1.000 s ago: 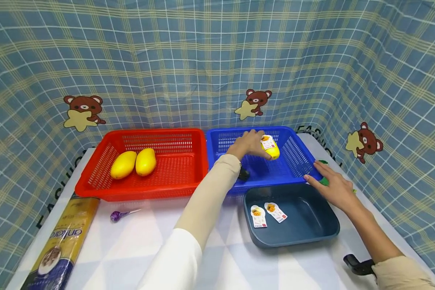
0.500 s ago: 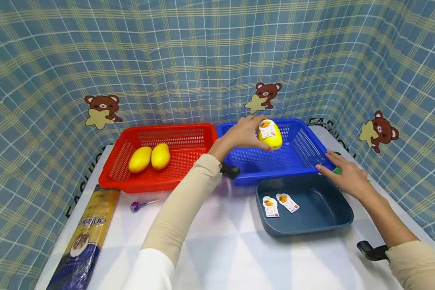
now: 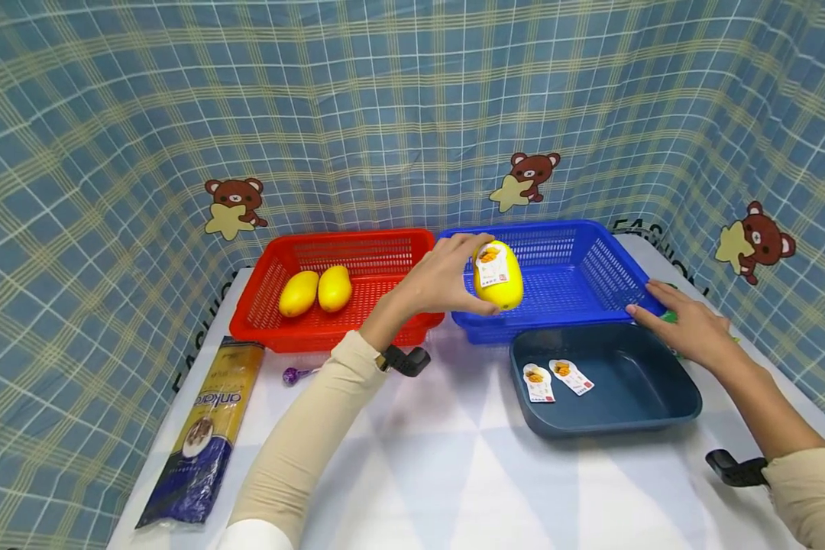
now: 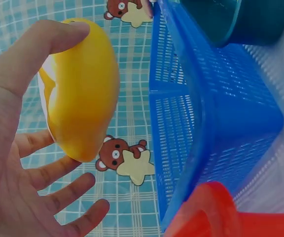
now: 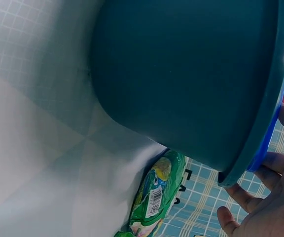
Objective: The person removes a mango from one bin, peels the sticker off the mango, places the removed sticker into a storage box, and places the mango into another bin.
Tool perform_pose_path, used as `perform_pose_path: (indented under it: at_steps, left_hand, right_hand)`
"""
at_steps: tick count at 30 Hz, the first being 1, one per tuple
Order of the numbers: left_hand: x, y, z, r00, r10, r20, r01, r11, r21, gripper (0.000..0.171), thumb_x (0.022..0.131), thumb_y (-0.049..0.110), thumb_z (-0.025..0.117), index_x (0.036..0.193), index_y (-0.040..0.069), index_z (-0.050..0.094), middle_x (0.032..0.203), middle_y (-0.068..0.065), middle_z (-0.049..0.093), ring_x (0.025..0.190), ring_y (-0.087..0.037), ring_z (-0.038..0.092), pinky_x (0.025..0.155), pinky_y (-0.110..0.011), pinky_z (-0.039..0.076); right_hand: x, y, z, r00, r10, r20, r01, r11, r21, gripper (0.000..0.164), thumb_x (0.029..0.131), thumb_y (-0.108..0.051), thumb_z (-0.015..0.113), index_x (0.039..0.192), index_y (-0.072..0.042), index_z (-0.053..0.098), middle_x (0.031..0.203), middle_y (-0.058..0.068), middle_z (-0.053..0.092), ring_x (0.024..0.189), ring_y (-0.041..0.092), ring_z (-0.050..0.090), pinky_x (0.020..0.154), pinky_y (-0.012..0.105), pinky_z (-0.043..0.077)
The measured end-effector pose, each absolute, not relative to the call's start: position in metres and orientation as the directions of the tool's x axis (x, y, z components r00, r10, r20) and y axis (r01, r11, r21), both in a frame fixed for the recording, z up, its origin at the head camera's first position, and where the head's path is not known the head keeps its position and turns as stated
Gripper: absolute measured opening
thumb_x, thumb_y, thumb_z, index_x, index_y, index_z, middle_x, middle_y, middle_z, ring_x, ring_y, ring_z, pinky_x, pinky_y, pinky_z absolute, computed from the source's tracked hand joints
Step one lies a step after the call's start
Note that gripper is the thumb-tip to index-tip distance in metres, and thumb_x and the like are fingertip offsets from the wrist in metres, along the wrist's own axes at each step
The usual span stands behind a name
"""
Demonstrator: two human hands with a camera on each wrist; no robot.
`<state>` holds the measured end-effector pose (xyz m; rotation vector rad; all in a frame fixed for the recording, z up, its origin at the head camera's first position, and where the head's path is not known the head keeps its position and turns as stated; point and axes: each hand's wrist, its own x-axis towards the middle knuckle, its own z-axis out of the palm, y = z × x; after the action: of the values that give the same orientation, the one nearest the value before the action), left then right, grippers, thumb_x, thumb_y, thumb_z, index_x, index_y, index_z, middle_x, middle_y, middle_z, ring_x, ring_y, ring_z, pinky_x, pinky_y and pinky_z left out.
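In the head view my left hand (image 3: pixel 436 279) holds a yellow mango (image 3: pixel 512 294) above the near left side of the blue basket (image 3: pixel 502 330). A white label (image 3: pixel 491 265) with a mango picture sits on its skin. The left wrist view shows my thumb pressed on one end of the mango (image 4: pixel 85 84), the other fingers spread behind it. My right hand (image 3: pixel 690 325) rests at the blue basket's near right corner, thumb and fingers fairly straight against the rim. Two more mangoes (image 3: pixel 299 294) lie in the red basket (image 3: pixel 316 341).
Two cut-out labels (image 3: pixel 538 383) lie in a dark teal tub (image 3: pixel 612 428) before the blue basket. To the left are a purple-wrapped lollipop (image 3: pixel 291 376) and a long gold-and-blue packet (image 3: pixel 209 428). A green packet (image 5: pixel 157 192) lies beyond the tub in the right wrist view.
My left hand has lifted the mango from inside the blue basket and brought it left and nearer. The right hand stays at the basket corner. The head view has shifted.
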<state>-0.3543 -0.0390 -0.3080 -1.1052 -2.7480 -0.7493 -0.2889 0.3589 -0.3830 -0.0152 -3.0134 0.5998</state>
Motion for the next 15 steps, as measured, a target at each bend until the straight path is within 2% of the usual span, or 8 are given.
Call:
perform_pose_path:
  at_steps: [8,15]
  left_hand:
    - [-0.325,-0.073,-0.32,-0.72,0.628,0.293,0.69,0.608,0.392,0.104,0.069,0.059,0.082,0.154,0.02,0.037,0.149,-0.005,0.043,0.127,-0.022,0.042,0.1,-0.043,0.045]
    - [-0.302,-0.095,-0.332,-0.707,0.63,0.322,0.705,0.593,0.388,0.103,0.069,0.057,0.083,0.154,0.021,0.037,0.149,-0.004,0.043,0.13,-0.021,0.041,0.103,-0.045,0.042]
  right_hand:
    - [-0.288,0.356,-0.385,-0.999,0.001,0.05,-0.019,0.921,-0.389,0.085,0.1,-0.056,0.047,0.153,0.006,0.024,0.153,0.037,0.022,0.127,0.069,0.025,0.088,0.083,0.019]
    - [-0.288,0.358,-0.381,-0.999,0.001,0.045,-0.017,0.922,-0.386,0.084,0.101,-0.055,0.046,0.154,0.006,0.021,0.153,0.038,0.02,0.128,0.07,0.023,0.09,0.088,0.011]
